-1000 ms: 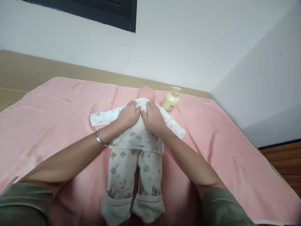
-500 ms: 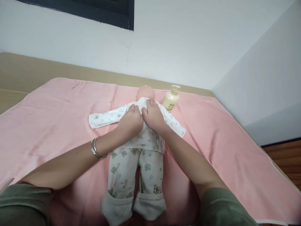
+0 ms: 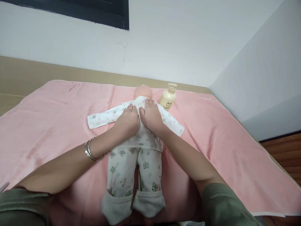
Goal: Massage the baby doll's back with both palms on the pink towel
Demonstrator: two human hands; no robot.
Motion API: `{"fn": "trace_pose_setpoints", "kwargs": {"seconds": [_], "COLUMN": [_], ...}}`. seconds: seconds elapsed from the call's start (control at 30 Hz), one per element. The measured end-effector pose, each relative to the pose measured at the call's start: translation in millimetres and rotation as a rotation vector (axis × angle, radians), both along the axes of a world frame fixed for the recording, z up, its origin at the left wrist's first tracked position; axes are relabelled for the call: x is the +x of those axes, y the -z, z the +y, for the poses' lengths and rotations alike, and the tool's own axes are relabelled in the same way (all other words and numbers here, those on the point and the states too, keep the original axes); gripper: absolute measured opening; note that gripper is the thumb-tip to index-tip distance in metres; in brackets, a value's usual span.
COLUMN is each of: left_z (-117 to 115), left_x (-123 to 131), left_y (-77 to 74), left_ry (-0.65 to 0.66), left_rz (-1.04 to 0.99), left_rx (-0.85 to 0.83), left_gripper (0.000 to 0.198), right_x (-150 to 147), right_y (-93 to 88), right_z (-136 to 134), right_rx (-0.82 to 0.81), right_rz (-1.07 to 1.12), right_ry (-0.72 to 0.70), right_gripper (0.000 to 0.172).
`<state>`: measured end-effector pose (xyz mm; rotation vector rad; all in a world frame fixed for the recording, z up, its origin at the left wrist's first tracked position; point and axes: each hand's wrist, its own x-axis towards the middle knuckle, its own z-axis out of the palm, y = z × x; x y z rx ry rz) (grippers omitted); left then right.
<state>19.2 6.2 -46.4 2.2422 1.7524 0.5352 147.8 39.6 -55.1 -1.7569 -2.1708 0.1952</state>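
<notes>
A baby doll (image 3: 143,91) lies stretched out on a pink sheet, its bare head away from me. It wears a white printed top (image 3: 150,138) with the sleeves spread to both sides, and matching trousers (image 3: 122,172) with turned-up cuffs. My left hand (image 3: 129,121) rests on the upper part of the top, fingers extended over the cloth. Beside it, my right hand (image 3: 151,115) lies flat on the top just below the doll's neck, thumb apart. Neither hand holds anything. The doll's face and hands are hidden from view.
A cream pump bottle (image 3: 168,98) stands by the doll's head, to the right. The pink sheet (image 3: 211,125) covers most of a wooden surface (image 3: 35,70) that meets a white wall. Brown wood (image 3: 287,157) shows at the far right.
The view has shifted slightly, so everything sits a little further left. Both hands keep nearly the same place on the doll's top, and the doll stays where it was.
</notes>
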Motion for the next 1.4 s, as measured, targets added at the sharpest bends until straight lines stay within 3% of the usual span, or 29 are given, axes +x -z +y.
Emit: {"fn": "trace_pose_setpoints", "kwargs": {"seconds": [0.23,0.33,0.47,0.67,0.93,1.07,1.2,1.3,1.4], "left_z": [41.8,42.1,38.7,51.6,52.2,49.0,50.2,53.3,52.4], "left_x": [-10.4,-6.2,1.0,-3.8,-4.5,-3.7,-5.2,-8.2,-11.1], "left_y": [10.4,12.5,13.7,20.1,29.4,29.7,29.1,33.0,37.8], "left_ry": [-0.042,0.007,0.108,-0.025,-0.048,-0.081,-0.085,-0.073,-0.083], "left_rz": [-0.320,-0.329,-0.300,-0.333,-0.369,-0.391,-0.419,-0.521,-0.739], "left_rx": [-0.001,0.066,0.096,0.066,0.079,0.097,0.082,0.069,0.072], "left_gripper": [0.038,0.043,0.052,0.046,0.051,0.050,0.054,0.056,0.051], "right_x": [-6.4,3.4,16.1,14.4,8.8,3.7,5.6,12.4,16.2], "right_y": [-12.9,-18.9,-17.9,-4.8,-11.5,-19.7,-38.7,-58.5,-64.0], "right_z": [-29.7,-15.2,11.2,12.4,0.9,-11.3,-28.5,-35.2,-30.5], "right_rx": [-0.020,-0.040,-0.018,0.039,-0.019,-0.124,-0.232,-0.312,-0.191], "right_rz": [-0.165,-0.061,0.082,-0.018,-0.125,-0.156,-0.221,-0.202,-0.016], "right_ry": [-0.126,-0.147,-0.166,-0.073,0.041,0.056,-0.033,-0.124,-0.194], "right_gripper": [0.056,0.043,0.039,0.050,0.061,0.065,0.066,0.054,0.046]}}
